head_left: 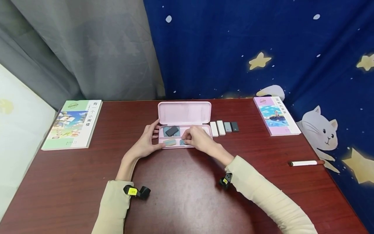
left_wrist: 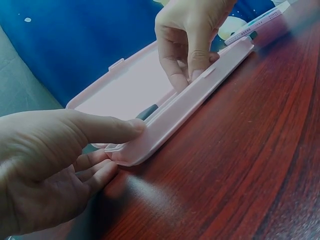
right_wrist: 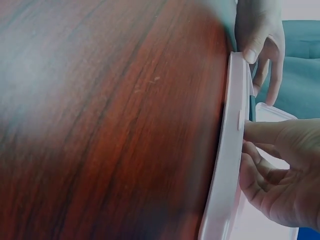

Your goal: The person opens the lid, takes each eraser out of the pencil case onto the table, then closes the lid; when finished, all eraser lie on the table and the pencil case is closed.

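Observation:
A pink pencil case (head_left: 184,113) lies with its lid raised at the back. At its left end, my left hand (head_left: 146,139) holds the case, thumb over the front rim and fingers against the end. My right hand (head_left: 198,138) reaches into the front compartment and pinches a small blue block, seemingly an eraser (head_left: 182,142), mostly hidden by the fingers. Left of it in that compartment lies a blue-and-beige eraser (head_left: 169,142). In the back compartment a dark block (head_left: 172,131) lies tilted on blue-grey pieces (head_left: 165,130).
Right of the case stand two white blocks (head_left: 214,129), a grey block (head_left: 228,127) and a dark block (head_left: 234,126) in a row. Books lie at the far left (head_left: 71,125) and far right (head_left: 276,115). A white marker (head_left: 305,163) rests near the table's right edge.

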Demonstrator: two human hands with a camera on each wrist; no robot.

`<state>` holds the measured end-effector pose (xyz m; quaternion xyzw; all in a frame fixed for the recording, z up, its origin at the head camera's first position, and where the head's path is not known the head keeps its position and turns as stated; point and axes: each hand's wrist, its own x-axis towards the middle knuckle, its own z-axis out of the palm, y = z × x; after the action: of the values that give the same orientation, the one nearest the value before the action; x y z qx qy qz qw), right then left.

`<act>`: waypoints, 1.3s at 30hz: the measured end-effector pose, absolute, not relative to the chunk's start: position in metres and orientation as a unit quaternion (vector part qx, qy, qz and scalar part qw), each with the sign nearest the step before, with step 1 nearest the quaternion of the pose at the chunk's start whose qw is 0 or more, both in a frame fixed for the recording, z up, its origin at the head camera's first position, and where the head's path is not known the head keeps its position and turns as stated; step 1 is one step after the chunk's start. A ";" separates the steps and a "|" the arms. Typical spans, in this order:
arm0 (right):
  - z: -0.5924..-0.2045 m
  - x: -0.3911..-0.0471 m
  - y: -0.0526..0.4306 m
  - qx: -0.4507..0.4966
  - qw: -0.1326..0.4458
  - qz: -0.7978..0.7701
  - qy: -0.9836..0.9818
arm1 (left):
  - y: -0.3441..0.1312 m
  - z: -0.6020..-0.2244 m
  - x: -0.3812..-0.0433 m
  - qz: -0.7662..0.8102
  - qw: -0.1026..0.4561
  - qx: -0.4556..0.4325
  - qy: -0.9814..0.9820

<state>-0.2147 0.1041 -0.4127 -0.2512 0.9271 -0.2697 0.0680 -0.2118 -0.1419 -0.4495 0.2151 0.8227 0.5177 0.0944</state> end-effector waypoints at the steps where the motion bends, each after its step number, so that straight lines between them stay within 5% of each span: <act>1: -0.412 -0.215 0.105 -0.259 0.067 -0.264 0.927 | -0.142 -0.450 -0.212 0.517 0.094 0.215 0.823; 39: -0.413 -0.219 0.118 -0.221 0.114 -0.438 0.864 | -0.134 -0.411 -0.195 0.529 0.102 0.220 0.814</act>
<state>-0.2185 0.1178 -0.4126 -0.2213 0.8638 -0.4381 0.1140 -0.1954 -0.1344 -0.4109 0.2199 0.8135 0.5286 0.1021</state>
